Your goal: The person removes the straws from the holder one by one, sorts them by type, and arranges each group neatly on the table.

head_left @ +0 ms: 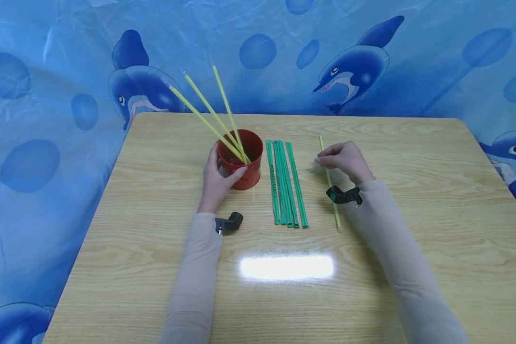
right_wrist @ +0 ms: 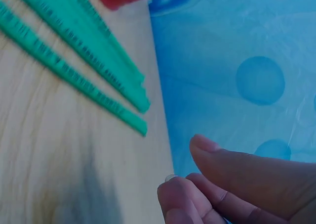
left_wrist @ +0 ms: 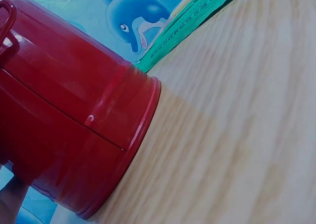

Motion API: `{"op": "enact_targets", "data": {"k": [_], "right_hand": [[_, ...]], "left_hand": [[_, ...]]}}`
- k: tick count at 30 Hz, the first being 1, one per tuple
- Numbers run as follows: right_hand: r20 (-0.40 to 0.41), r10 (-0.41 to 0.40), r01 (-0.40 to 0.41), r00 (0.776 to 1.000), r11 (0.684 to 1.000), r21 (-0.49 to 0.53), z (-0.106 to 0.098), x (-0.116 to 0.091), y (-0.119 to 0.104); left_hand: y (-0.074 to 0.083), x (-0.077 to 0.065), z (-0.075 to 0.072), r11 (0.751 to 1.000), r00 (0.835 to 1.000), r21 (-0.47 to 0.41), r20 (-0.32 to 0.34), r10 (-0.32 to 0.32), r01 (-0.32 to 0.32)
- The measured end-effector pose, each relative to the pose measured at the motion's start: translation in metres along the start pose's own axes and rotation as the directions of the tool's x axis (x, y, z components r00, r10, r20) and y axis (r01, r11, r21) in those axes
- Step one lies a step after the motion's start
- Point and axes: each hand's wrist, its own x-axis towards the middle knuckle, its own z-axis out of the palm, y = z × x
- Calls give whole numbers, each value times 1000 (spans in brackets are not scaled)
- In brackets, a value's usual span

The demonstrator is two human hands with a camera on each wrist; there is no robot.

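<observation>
My left hand [head_left: 218,184] grips a small red metal bucket [head_left: 250,174] from its left side, thumb at the front near the rim. Three yellow straws [head_left: 204,102] in clear wrapping lean out of the bucket. In the left wrist view, the bucket wall [left_wrist: 74,105] fills the left side. Over another yellow straw [head_left: 333,210], which lies lengthwise on the table, is my right hand [head_left: 346,160]. Its fingers are loosely bent; the right wrist view shows the thumb [right_wrist: 247,174] apart from the fingers [right_wrist: 182,199] and nothing between. The hand hides the straw's middle.
Several slim green printed packets [head_left: 285,186] lie side by side between the bucket and the right hand. The wooden table [head_left: 155,267] ends at a blue dolphin-print sheet [head_left: 223,28] behind. A wrist camera sits on each sleeve.
</observation>
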Motion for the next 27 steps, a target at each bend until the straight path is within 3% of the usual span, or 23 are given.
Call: {"op": "enact_targets", "data": {"k": [7,9,16,27], "right_hand": [[45,-68,63,997,992,113,10,1,-31],[50,-98,92,994,988,125,14,2,-41],[87,-172,155,981,973,174,28,6,-72],[133,-258,217,957,940,262,50,20,-111]], "left_hand": [[35,-7,-2,1000,999,-13,27,-28,29],[34,-7,-2,1000,999,-15,28,-23,24],[2,1,-1,999,1000,-51,26,-13,14],[-2,2,-1,1000,1000,-20,4,-9,9]]}}
